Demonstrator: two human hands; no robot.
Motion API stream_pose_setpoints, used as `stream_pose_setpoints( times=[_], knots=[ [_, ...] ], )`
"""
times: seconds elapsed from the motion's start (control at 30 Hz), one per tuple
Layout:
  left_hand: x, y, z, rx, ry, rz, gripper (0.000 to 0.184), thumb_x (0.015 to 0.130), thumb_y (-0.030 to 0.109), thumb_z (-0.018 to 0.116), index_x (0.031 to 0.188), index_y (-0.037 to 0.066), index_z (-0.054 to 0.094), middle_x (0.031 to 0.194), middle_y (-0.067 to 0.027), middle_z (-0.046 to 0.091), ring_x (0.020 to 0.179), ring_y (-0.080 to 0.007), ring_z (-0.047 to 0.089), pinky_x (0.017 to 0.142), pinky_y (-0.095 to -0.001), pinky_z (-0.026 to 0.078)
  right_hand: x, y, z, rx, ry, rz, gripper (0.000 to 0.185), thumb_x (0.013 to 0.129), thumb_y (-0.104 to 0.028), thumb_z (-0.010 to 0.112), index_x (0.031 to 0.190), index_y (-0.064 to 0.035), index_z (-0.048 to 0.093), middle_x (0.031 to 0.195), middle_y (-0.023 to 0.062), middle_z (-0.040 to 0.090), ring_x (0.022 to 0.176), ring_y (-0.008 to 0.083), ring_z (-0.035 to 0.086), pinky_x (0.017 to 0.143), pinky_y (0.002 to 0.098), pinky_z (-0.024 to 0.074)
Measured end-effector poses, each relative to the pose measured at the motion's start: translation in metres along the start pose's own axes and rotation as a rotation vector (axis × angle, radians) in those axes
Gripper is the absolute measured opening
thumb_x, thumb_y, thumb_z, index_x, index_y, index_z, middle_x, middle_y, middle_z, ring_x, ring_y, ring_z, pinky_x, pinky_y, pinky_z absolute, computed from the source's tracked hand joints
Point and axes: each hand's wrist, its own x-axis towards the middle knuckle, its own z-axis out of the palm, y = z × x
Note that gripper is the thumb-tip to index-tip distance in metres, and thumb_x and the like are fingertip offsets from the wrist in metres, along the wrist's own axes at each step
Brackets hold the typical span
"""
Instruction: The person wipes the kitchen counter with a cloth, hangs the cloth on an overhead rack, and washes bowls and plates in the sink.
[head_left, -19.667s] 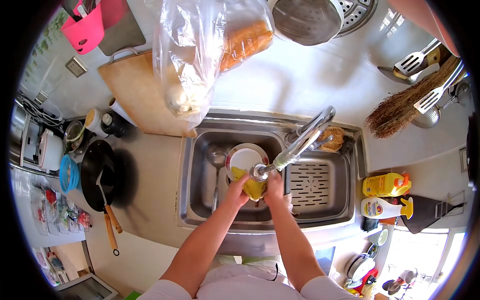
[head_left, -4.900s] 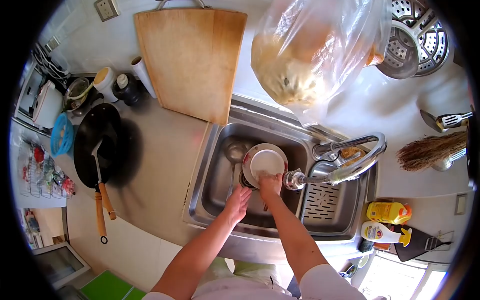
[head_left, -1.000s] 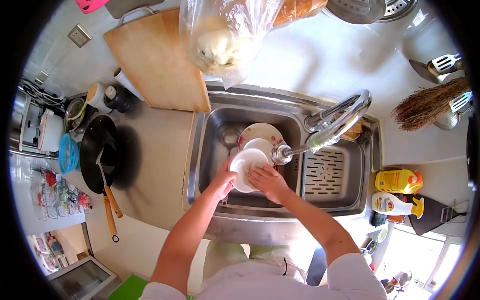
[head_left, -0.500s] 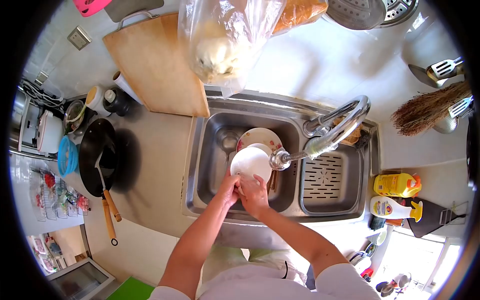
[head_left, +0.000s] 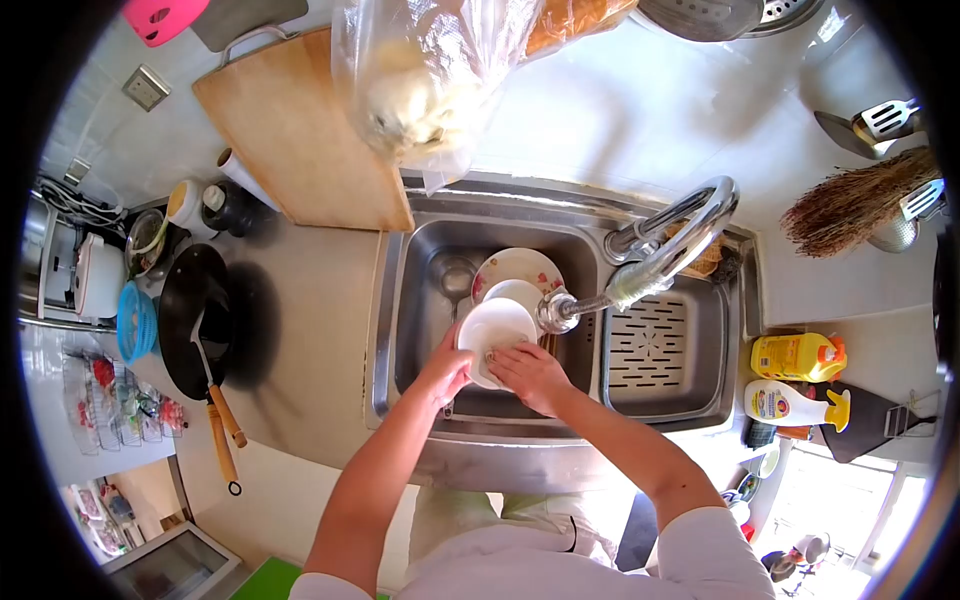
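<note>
A white bowl (head_left: 494,325) is tilted over the left sink basin (head_left: 420,340), its hollow side facing me. My left hand (head_left: 446,370) grips its left rim, fingers out of sight behind it. My right hand (head_left: 532,375) lies inside the bowl on the lower right, its fingers stretched flat against the inner surface. Beyond the bowl in the basin are a second white bowl (head_left: 520,293) and a plate with red flowers (head_left: 525,264). A ladle (head_left: 457,278) leans at the left of the basin. The faucet (head_left: 562,310) points its spout close to the bowl's right side.
A drain tray (head_left: 648,345) sits in the right basin. Detergent (head_left: 795,357) and a spray bottle (head_left: 790,405) stand to the right. On the left counter is a black wok (head_left: 190,320); a cutting board (head_left: 300,130) leans behind. A plastic bag (head_left: 430,90) hangs above the sink.
The bowl has turned so its inside shows more. My right hand has moved from the near rim into the bowl, and my left hand has shifted up its left side.
</note>
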Motion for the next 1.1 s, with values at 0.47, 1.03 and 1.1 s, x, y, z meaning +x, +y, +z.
stream_pose_setpoints(
  times=[0.47,1.03,1.1],
  knots=[
    [0.000,-0.017,0.005,0.266,0.194,0.140,0.083,0.060,-0.005,0.048,0.138,0.014,0.031,0.121,-0.0121,0.047,0.104,-0.0230,0.053,0.070,-0.0329,0.052,0.001,0.019,0.003,-0.240,-0.052,0.131,0.041,0.079,-0.014,0.054,0.119,-0.0130,0.057,0.135,0.0006,0.045,0.127,0.0145,0.040,0.100,0.0447,0.0324],
    [0.009,-0.020,0.018,0.045,0.151,0.090,0.077,0.062,-0.009,0.041,0.136,0.012,0.036,0.118,-0.0137,0.051,0.108,-0.0266,0.055,0.068,-0.0340,0.056,0.001,-0.033,0.020,0.284,-0.043,0.302,0.061,0.070,-0.007,0.061,0.130,-0.0106,0.048,0.135,0.0041,0.047,0.128,0.0220,0.042,0.110,0.0430,0.0253],
    [0.009,-0.014,0.004,-0.018,0.048,-0.049,0.075,0.060,-0.009,0.041,0.132,0.013,0.043,0.111,-0.0106,0.056,0.102,-0.0245,0.058,0.071,-0.0359,0.055,-0.004,-0.030,0.022,0.289,0.063,0.277,0.060,0.071,-0.007,0.060,0.129,-0.0108,0.049,0.133,0.0051,0.050,0.123,0.0210,0.047,0.109,0.0413,0.0279]
  ],
)
